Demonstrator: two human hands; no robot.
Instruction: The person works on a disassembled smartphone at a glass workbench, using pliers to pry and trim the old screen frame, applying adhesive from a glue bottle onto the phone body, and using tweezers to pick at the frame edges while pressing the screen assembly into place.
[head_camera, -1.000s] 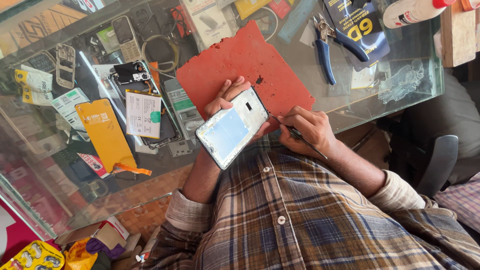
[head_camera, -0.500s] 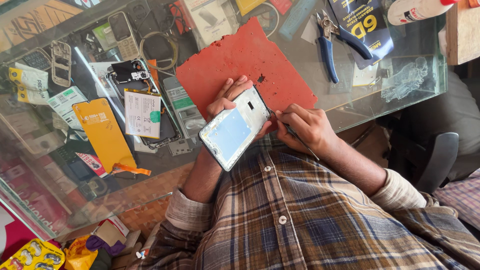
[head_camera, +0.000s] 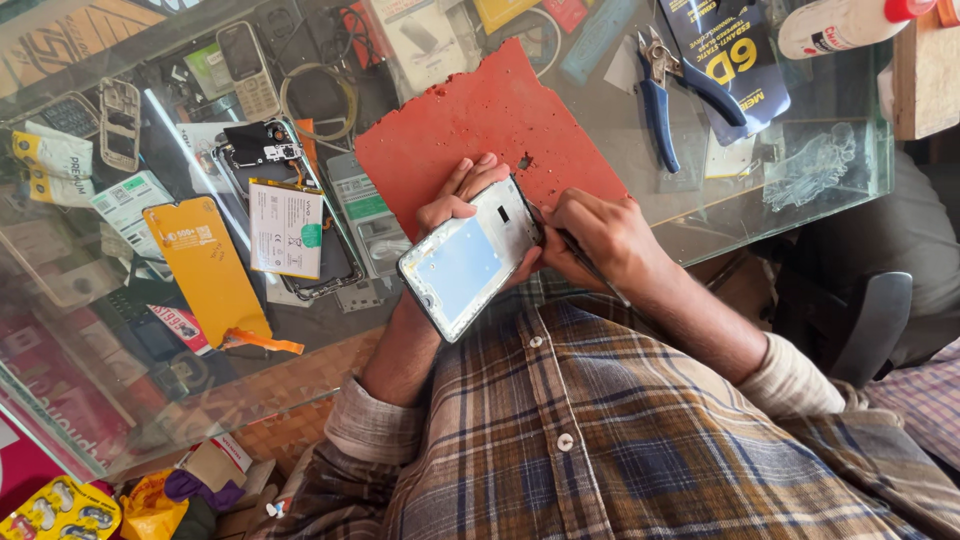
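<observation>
Little has shifted since a second ago: your left hand (head_camera: 462, 198) still cradles the silver rectangular phone frame (head_camera: 472, 262), tilted a touch more, at the lower edge of the worn red work mat (head_camera: 480, 115). Your right hand (head_camera: 598, 235) stays pinched around a thin dark probe tool (head_camera: 590, 268), its tip at the frame's top end. Brace that wrist and work along the edge gently. Left on the glass counter (head_camera: 700, 225) lie an orange rectangular card (head_camera: 205, 268) and a white-labelled flat battery (head_camera: 285, 228); right, blue-handled pliers (head_camera: 662, 95) and a dark blue packet (head_camera: 738, 60).
</observation>
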